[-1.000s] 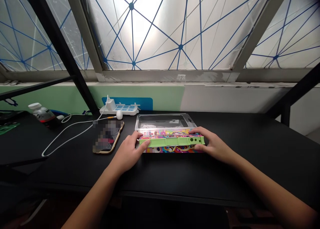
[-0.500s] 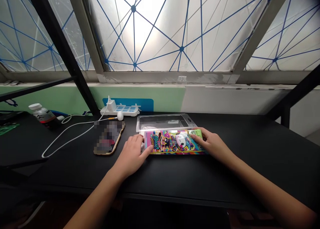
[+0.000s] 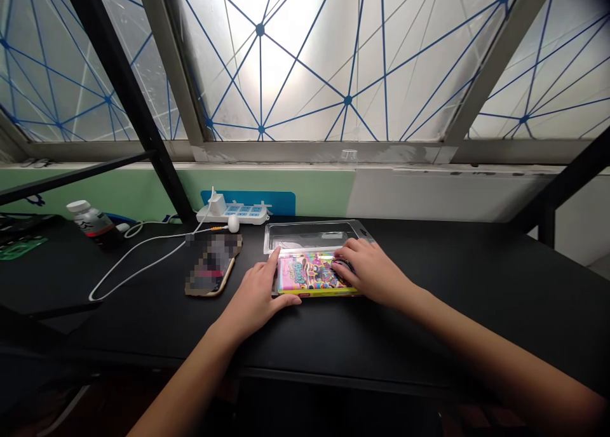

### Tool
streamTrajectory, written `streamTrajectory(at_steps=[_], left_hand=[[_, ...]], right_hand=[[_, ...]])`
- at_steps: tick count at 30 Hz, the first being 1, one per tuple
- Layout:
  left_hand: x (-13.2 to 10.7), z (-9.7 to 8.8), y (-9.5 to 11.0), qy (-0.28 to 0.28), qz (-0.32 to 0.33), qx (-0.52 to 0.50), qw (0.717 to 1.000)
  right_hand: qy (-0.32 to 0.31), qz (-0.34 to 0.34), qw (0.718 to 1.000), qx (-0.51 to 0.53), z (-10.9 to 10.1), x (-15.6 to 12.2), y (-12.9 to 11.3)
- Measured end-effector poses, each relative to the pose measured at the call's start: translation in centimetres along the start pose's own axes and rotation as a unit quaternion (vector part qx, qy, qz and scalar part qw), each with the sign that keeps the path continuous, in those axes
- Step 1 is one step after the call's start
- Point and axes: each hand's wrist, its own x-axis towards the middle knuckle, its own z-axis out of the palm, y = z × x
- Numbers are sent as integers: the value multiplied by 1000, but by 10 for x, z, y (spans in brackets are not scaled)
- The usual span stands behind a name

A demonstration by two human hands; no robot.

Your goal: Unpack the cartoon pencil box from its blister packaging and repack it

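Your left hand (image 3: 257, 297) is bracing the left end of the flat, brightly printed rectangular box (image 3: 309, 275) on the black desk (image 3: 476, 284), fingers spread; your right hand (image 3: 369, 272) is lying flat on top. It looks light, stiff and glossy, so grip its long edges.

Two bare forearms, no sleeves, no rings or watch, bare hands (image 3: 260, 297)

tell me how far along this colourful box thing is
Done: the clear plastic cover is off and lies on the black table just behind the colourful box. In hand: the box lies flat, face up; the left hand steadies its left end and the right hand rests on its right part. Left: box and cover are still apart.
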Motion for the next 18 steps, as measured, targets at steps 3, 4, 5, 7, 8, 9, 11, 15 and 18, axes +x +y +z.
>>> streamTrajectory(at_steps=[3,4,5,7,8,9,11,15,18], left_hand=[[0,0,-2,5,4,-5,1000],[1,-1,-2,5,3,-8,1000],[1,-1,-3,5,3,-13,1000],[1,-2,-4,3,1,-22,1000],[1,-2,-5,1,-1,-26,1000],[1,-2,-5,0,-2,-29,1000],[1,-2,-7,0,-2,-33,999],[3,-7,-4,-2,18,-38,999],[3,-15,2,-31,54,-91,994]], right_hand=[[1,-12,1000,10,11,16,-18],[6,-11,1000,13,15,20,-22],[12,-7,1000,16,19,24,-24],[23,2,1000,20,26,27,-25],[30,6,999,22,28,28,-25],[38,9,999,23,29,29,-25],[57,11,998,23,28,29,-25],[97,11,995,26,22,28,-27],[140,-8,989,40,11,21,-26]])
